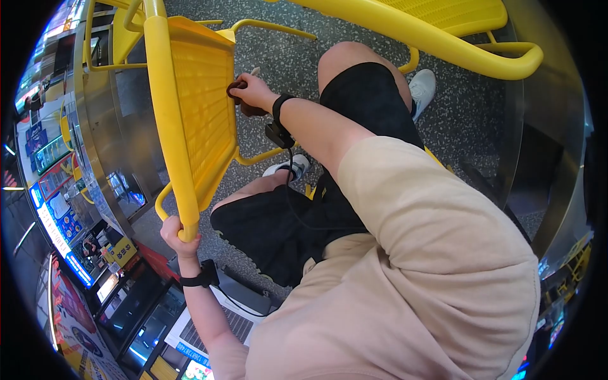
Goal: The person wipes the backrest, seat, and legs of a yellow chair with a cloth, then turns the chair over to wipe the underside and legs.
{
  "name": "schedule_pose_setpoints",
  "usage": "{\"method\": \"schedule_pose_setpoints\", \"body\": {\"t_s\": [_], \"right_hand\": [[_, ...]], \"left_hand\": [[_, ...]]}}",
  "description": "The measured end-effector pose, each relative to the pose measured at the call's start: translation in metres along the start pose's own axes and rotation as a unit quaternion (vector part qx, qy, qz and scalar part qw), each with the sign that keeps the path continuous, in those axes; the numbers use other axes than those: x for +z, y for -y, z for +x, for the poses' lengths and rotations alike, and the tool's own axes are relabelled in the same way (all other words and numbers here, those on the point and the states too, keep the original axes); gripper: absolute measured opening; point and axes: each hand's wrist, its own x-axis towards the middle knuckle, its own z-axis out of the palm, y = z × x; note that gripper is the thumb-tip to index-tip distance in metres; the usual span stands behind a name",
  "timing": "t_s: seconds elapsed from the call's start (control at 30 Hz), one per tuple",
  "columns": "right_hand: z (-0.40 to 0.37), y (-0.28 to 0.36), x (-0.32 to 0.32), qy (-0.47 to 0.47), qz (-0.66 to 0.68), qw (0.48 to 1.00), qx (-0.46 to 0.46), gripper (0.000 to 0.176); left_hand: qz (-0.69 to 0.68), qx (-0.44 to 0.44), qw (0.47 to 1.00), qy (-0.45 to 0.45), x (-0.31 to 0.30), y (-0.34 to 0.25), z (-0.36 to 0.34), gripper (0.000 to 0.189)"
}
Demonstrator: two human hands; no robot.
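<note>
A yellow chair (pixel 199 95) with a thick tubular frame is tilted at the left of centre, its ribbed panel facing the person. My left hand (pixel 180 235) is closed round the lower end of its thick tube. Against the panel's right edge, my right hand (pixel 254 92) grips a dark brown cloth (pixel 239 95), with its fingers bunched on it. Something small and pale sticks up by these fingers. Both wrists wear black bands with small devices and cables.
More yellow chair parts (pixel 443 31) stand at the top right. A speckled grey floor (pixel 462 120) lies under the person's legs and white shoes. A metal-edged counter (pixel 114 126) runs along the left, and a white vented box (pixel 209 326) is below my left hand.
</note>
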Motion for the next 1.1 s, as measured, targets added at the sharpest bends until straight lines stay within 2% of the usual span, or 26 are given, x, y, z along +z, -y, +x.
{"method": "schedule_pose_setpoints", "body": {"t_s": [0.1,0.2,0.4,0.5,0.7,0.8,0.9,1.0,1.1], "right_hand": [[-0.003,0.0,0.002,-0.022,-0.068,0.997,-0.019,0.044],[-0.007,0.001,0.007,-0.045,-0.143,0.989,0.019,0.044],[-0.007,0.007,0.004,-0.007,-0.065,0.998,0.017,0.042],[-0.009,0.02,-0.001,0.013,-0.05,0.996,0.067,0.038],[-0.008,0.035,-0.008,-0.022,-0.016,0.995,0.096,0.036],[-0.004,0.05,-0.011,-0.035,-0.081,0.993,0.076,0.038],[0.001,0.05,-0.01,-0.035,-0.075,0.993,0.082,0.037],[0.004,0.042,-0.003,-0.058,-0.121,0.991,0.005,0.036],[0.001,0.043,-0.002,-0.05,-0.121,0.991,0.013,0.034]], "left_hand": [[0.0,-0.002,1.0,0.0,0.0,-0.001,0.0,0.081],[-0.002,-0.002,1.0,-0.003,0.001,-0.003,0.001,0.081],[0.004,0.002,1.0,0.004,-0.001,0.0,-0.001,0.082],[0.002,-0.001,1.0,0.004,0.0,-0.002,0.001,0.082],[0.0,-0.006,1.0,0.007,0.0,0.0,-0.001,0.082],[0.001,-0.004,1.0,0.005,0.0,0.001,-0.001,0.081],[0.008,-0.006,1.0,0.01,0.0,0.003,-0.003,0.081],[0.004,-0.011,1.0,0.006,0.0,0.001,-0.001,0.081],[0.001,-0.008,1.0,0.0,0.001,0.0,0.0,0.082]]}}
